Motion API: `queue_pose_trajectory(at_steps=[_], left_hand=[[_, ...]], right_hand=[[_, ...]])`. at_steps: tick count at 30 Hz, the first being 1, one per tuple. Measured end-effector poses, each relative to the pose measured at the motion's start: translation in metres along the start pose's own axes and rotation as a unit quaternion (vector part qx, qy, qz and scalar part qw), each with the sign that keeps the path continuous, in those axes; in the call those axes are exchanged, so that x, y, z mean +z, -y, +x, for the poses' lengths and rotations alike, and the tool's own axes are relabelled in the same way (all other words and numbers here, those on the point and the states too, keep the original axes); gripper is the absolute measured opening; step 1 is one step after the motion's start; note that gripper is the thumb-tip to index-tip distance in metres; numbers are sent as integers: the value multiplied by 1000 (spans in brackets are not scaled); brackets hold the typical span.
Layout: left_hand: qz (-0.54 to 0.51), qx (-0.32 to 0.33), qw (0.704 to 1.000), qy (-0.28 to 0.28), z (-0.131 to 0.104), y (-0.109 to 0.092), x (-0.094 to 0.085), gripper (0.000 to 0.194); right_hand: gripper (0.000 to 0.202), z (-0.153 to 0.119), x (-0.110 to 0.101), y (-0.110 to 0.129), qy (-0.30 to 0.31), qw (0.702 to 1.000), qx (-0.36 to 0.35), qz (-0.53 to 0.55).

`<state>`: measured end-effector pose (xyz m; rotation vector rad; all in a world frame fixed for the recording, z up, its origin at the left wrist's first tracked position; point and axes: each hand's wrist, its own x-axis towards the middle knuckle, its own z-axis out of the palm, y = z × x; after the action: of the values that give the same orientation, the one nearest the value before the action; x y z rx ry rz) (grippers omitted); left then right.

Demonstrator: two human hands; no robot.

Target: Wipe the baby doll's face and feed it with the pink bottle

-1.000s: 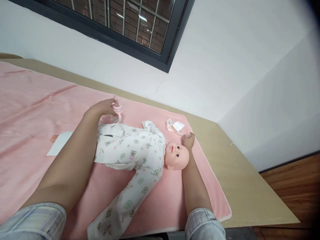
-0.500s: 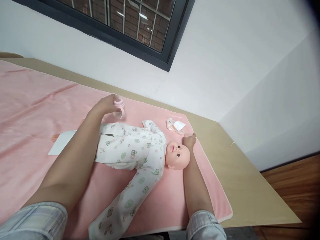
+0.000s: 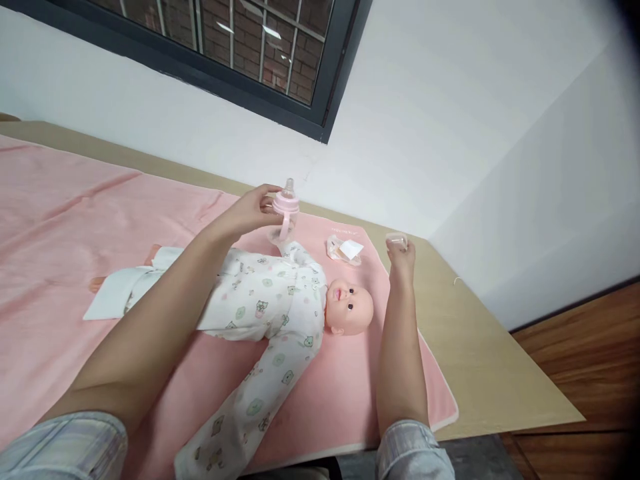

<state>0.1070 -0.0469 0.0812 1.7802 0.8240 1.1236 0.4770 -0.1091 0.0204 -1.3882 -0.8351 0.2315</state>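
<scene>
My left hand (image 3: 257, 210) grips a baby bottle (image 3: 286, 205) with a pink collar, pink handle and clear teat, held upright above the doll's far sleeve. In my right hand (image 3: 401, 257), fingers closed, is a small clear bottle cap (image 3: 397, 239), raised beyond the doll's head. Between my arms a baby doll (image 3: 350, 307) lies on its back, face up, with its head to the right. It wears a white printed outfit (image 3: 270, 293); one long sleeve stretches toward me. My left forearm hides part of the doll's lower body.
A pink blanket (image 3: 320, 393) covers much of the tan table (image 3: 480, 360). Near its far right corner lies a small clear packet (image 3: 344, 249) with a white label. Behind the table stand a white wall (image 3: 400, 133) and a dark-framed window (image 3: 320, 113).
My left hand has carried the baby bottle to the right. My right hand has risen from beside the doll's head and moved away from it, with the clear cap now plainly visible.
</scene>
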Motion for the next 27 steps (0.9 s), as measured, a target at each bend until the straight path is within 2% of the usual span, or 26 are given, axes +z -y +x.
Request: queue_pose_trajectory(at_steps=[2, 4, 6, 10, 15, 21, 27], left_hand=[[19, 28, 999, 31, -5, -8, 14, 72], [46, 56, 996, 55, -11, -15, 27, 68], [72, 75, 992, 77, -19, -21, 38, 65], [105, 112, 982, 112, -32, -29, 53, 64], [126, 123, 976, 125, -41, -36, 61, 64], [134, 137, 974, 117, -46, -42, 60, 64], [145, 155, 972, 103, -50, -50, 59, 61]], right_hand=[[62, -14, 3, 33, 43, 997, -31, 52], [67, -35, 7, 64, 114, 984, -78, 117], [76, -60, 11, 91, 185, 967, -128, 120], [76, -99, 18, 122, 250, 945, -192, 91], [71, -117, 27, 126, 295, 927, -226, 58], [61, -127, 30, 129, 352, 901, -254, -12], [87, -130, 35, 125, 371, 905, -206, 3]])
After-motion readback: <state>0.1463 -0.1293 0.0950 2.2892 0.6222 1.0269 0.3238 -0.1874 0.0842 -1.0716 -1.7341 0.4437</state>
